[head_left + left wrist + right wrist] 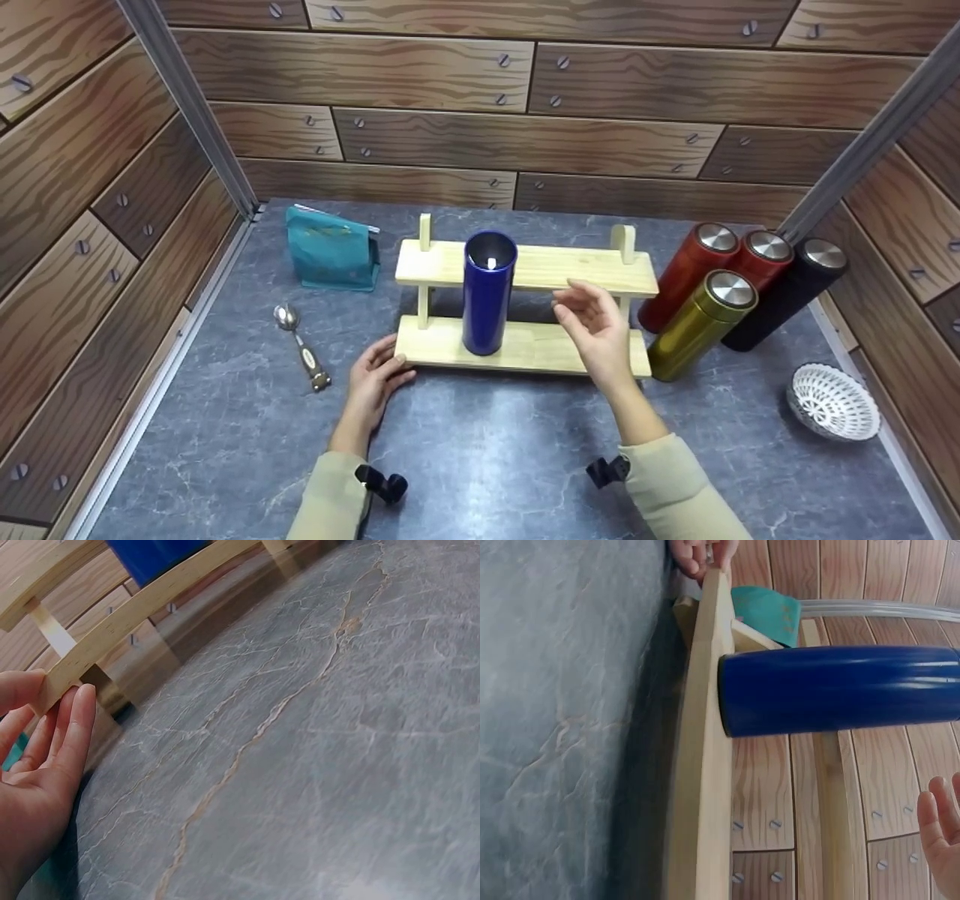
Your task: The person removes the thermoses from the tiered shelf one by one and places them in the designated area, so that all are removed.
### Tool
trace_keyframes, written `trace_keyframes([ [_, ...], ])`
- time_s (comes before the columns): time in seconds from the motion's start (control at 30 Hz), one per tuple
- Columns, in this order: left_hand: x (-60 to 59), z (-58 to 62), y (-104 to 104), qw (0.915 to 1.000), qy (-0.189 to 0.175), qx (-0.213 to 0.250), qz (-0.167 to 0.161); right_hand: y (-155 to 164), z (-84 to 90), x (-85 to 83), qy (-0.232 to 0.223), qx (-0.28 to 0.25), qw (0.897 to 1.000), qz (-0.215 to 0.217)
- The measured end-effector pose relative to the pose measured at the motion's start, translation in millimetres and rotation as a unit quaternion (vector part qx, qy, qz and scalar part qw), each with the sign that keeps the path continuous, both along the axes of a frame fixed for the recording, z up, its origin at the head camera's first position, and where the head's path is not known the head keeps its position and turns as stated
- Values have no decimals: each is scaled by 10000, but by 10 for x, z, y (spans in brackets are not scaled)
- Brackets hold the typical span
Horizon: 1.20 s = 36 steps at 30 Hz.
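Head view, from the left: a teal pouch (pixel 332 247) stands near the back of the grey table (pixel 487 450), and a metal spoon (pixel 300 346) lies in front of it. The left hand (pixel 377 379) rests on the table with straight fingers touching the left front corner of the wooden rack (pixel 525 352); the left wrist view shows the fingertips (pixel 79 701) against the end of the lower board, curled round nothing. A blue flask (pixel 489 300) stands upright on the rack's lower shelf, left of the middle, its open top level with the upper shelf. The right hand (pixel 592 326) hangs in the air just right of the blue flask, fingers loosely spread, holding nothing and apart from the flask. Beyond the rack's right end, a gold flask (pixel 701 326), two red flasks (pixel 686 274) and a black flask (pixel 787 296) stand close together. A white basket (pixel 832 401) sits near the table's right edge.
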<state>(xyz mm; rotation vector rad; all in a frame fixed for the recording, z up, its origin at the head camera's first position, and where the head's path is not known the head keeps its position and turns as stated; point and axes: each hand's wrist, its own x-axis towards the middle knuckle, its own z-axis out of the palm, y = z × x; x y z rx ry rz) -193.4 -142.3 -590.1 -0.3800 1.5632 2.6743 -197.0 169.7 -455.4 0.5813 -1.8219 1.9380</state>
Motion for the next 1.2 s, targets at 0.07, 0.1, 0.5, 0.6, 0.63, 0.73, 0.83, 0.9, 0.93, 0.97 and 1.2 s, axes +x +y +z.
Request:
trace_keyframes([
  [0.07,-1,2,2,10000,-4,15,-1,-32,8,-19,14,12,10000,55],
  [0.1,-2,1,2,10000,0,16,-3,-49,10,-30,19,27,10000,68],
  [0.5,-15,-24,-8,10000,-24,7,-33,-333,242,-5,-213,413,9984,313],
  [0.6,-16,-21,-8,10000,-20,-4,-16,-395,302,-22,-291,397,9980,396],
  [0.63,-16,-17,-9,10000,-28,-16,-9,-414,318,-32,-309,385,9979,417],
  [0.73,-19,-11,-11,10000,-46,-22,-5,-474,363,-63,-331,349,9978,452],
  [0.83,-23,-5,-10,10000,-25,7,-16,-524,401,-98,-327,410,9976,454],
  [0.9,-26,-2,-8,10000,14,27,-33,-551,419,-121,-347,488,9970,490],
  [0.93,-26,-1,-7,10000,34,47,-43,-563,427,-131,-369,529,9965,528],
  [0.97,-25,0,-6,10000,50,59,-51,-573,433,-141,-398,581,9959,561],
  [1.2,-16,-10,-5,10000,-21,-47,3,-630,482,-176,-632,922,9914,681],
])
